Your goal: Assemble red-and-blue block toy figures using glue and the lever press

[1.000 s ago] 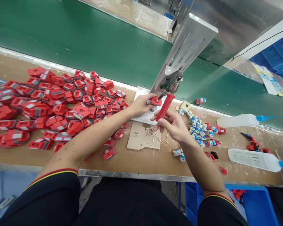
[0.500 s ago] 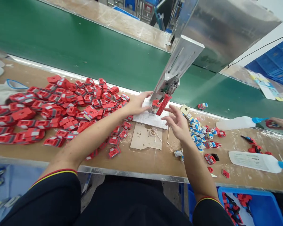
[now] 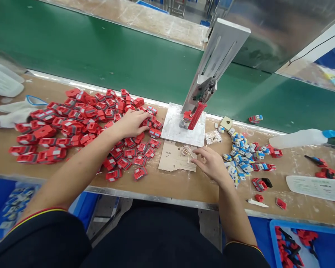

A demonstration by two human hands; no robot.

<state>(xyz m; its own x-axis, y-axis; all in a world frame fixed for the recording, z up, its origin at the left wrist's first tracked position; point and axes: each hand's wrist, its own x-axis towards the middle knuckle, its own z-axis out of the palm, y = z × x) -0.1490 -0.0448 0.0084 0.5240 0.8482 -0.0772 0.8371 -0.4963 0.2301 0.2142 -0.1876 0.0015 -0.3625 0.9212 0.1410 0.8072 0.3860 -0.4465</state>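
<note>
My left hand point(image 3: 135, 124) reaches over the right side of a large pile of red and grey toy car parts point(image 3: 83, 115), its fingers bent around one near the pile's edge. My right hand point(image 3: 209, 162) is low over the right edge of a torn cardboard piece point(image 3: 173, 158), with thumb and index finger at thin white sticks beside a small round dish point(image 3: 185, 150). Behind the cardboard stands a metal press with a red handle point(image 3: 197, 116) on a white base plate point(image 3: 170, 124); a red part sits beneath its clamp.
Small blue and white parts point(image 3: 241, 160) lie to the right, near white bottles point(image 3: 298, 137) with blue tips. Bundled cotton swabs point(image 3: 213, 137) rest beside the plate. A blue bin point(image 3: 324, 238) is at the lower right; a green belt point(image 3: 128, 63) runs behind.
My left hand has left the press and moved left to the red pile. My right hand has dropped from beside the red handle to the cardboard. The view has shifted slightly.
</note>
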